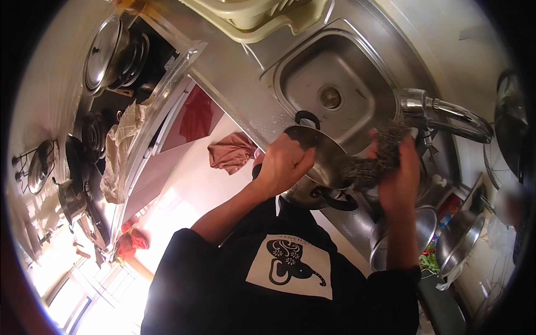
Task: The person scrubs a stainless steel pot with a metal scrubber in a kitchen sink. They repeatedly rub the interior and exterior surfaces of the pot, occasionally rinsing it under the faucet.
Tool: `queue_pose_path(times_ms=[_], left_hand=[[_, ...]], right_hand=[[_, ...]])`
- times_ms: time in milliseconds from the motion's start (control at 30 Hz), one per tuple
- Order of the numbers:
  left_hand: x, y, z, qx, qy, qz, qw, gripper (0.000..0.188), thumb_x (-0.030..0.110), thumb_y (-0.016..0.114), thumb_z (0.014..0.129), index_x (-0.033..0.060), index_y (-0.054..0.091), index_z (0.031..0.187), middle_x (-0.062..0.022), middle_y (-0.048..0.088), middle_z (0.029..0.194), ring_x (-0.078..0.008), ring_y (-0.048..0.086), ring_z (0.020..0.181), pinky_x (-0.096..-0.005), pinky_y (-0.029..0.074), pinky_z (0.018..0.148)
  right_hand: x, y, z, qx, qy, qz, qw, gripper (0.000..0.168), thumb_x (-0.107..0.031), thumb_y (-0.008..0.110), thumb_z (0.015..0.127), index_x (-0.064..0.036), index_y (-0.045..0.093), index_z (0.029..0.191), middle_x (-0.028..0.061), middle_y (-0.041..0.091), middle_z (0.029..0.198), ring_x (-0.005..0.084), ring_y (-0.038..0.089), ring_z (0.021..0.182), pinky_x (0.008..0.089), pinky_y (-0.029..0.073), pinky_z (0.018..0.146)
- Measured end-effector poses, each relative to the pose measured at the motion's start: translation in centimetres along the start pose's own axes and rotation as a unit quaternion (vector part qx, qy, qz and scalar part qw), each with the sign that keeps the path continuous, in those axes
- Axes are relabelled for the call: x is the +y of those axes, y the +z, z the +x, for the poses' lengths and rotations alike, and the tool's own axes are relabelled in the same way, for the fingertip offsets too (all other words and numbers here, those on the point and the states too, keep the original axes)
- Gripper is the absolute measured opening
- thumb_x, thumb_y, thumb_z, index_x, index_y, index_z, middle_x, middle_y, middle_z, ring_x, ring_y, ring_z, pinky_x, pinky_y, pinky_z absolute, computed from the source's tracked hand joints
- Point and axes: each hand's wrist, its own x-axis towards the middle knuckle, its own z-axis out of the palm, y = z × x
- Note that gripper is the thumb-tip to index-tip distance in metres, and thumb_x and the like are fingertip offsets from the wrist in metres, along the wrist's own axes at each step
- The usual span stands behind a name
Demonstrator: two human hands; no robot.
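Observation:
A steel pot (331, 167) with black loop handles is tilted over the near edge of the steel sink (326, 79), its mouth towards the right. My left hand (282, 163) is closed on the pot's left rim. To the right of the pot, my right hand (398, 176) grips a blurred, frayed mass of steel wool (377, 157), whose lower left part is at the pot's rim. The fingers of that hand show on both sides of the steel wool. The chrome faucet (448, 113) is right of the sink. What touches the pot's inside is hard to tell.
A cream plastic dish rack (251, 21) stands beyond the sink. Steel bowls (460, 243) and green leaves (429, 261) lie at the lower right. On the left, a lidded pot (104, 54) stands on the stove. A brown cloth (232, 153) hangs near the counter's edge.

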Motion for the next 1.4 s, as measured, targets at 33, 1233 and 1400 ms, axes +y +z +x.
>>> queue_pose_path(times_ms=[33,1233,1400], left_hand=[[0.1,0.0,0.1,-0.003,0.006,-0.001,1.000,0.035,0.009,0.067,0.078,0.0035,0.048,0.049,-0.0109,0.047,0.053,-0.0298,0.048,0.055,-0.0415,0.038,0.055],[-1.2,0.4,0.1,0.018,-0.020,0.079,0.997,0.036,0.022,0.063,0.085,0.0026,0.058,0.054,-0.0139,0.056,0.055,-0.0349,0.054,0.059,-0.0458,0.044,0.056],[-0.8,-0.2,0.3,0.006,-0.082,0.059,0.995,0.037,0.023,0.062,0.085,0.0035,0.059,0.053,-0.0151,0.057,0.055,-0.0361,0.055,0.062,-0.0456,0.045,0.057]], right_hand=[[0.7,0.4,-0.2,-0.003,0.024,-0.022,0.999,0.029,-0.013,0.047,0.095,-0.004,0.046,0.123,0.0083,0.058,0.107,0.0143,0.058,0.087,0.0280,0.048,0.080],[3.0,2.3,1.6,-0.321,0.095,-0.482,0.810,0.069,-0.010,0.072,0.065,-0.007,0.034,0.123,0.0161,0.058,0.106,0.0285,0.060,0.100,0.0347,0.044,0.089],[4.0,3.1,2.1,-0.322,0.065,-0.449,0.831,0.069,-0.008,0.073,0.063,-0.008,0.036,0.122,0.0166,0.057,0.111,0.0264,0.059,0.102,0.0341,0.044,0.090]])
